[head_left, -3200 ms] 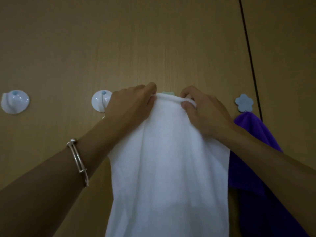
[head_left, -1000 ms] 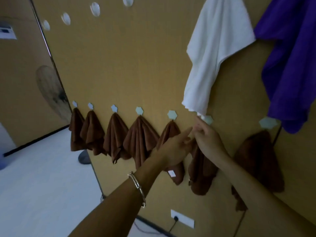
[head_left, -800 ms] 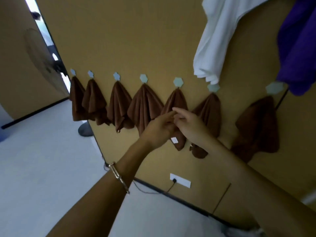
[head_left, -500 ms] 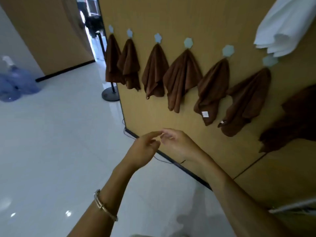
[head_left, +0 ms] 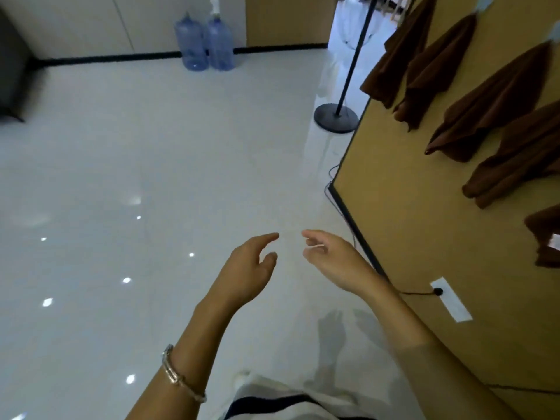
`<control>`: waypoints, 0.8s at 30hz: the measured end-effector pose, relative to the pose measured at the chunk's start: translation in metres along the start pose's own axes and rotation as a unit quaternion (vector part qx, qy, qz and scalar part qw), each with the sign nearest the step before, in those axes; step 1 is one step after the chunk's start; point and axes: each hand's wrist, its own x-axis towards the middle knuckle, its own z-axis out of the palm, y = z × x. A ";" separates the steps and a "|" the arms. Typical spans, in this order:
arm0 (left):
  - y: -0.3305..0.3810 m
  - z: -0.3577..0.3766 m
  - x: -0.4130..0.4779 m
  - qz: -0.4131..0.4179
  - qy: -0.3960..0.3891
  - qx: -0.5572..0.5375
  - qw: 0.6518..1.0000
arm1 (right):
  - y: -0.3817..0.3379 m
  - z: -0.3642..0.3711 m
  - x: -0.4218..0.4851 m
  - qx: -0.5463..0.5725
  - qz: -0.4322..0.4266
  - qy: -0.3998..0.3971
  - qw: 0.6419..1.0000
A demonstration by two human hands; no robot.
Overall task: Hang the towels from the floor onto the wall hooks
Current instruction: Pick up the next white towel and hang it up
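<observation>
My left hand (head_left: 248,268) and my right hand (head_left: 330,259) hang side by side over the glossy white floor (head_left: 151,192), fingers relaxed and a small gap between them. Neither hand holds anything. Several brown towels (head_left: 472,122) hang in a row on small pale hooks (head_left: 485,1) on the tan wall panel (head_left: 409,222) at the right. A white cloth with a dark stripe (head_left: 272,401) lies at the bottom edge, partly cut off. The white and purple towels on the upper hooks are out of view.
A black stand with a round base (head_left: 336,118) rises at the panel's far corner. Two blue water jugs (head_left: 206,40) stand against the far wall. A thin cable runs along the panel's foot to a white socket (head_left: 448,298). A dark object (head_left: 12,71) sits at the far left.
Both hands let go of the white towel on its hook and dropped low. My view swung down and left from the wall to the floor, and my hands drew slightly apart.
</observation>
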 end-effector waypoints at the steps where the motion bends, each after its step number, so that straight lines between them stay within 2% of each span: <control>1: -0.012 -0.008 -0.005 -0.012 0.009 0.012 1.000 | -0.007 0.013 0.005 -0.017 -0.009 -0.017 1.000; 7: -0.070 -0.059 -0.035 -0.070 0.058 0.081 0.992 | -0.052 0.070 0.027 -0.121 -0.076 -0.050 0.988; 24: -0.133 -0.124 -0.066 -0.228 0.140 0.108 0.957 | -0.133 0.157 0.086 -0.187 -0.175 -0.210 0.944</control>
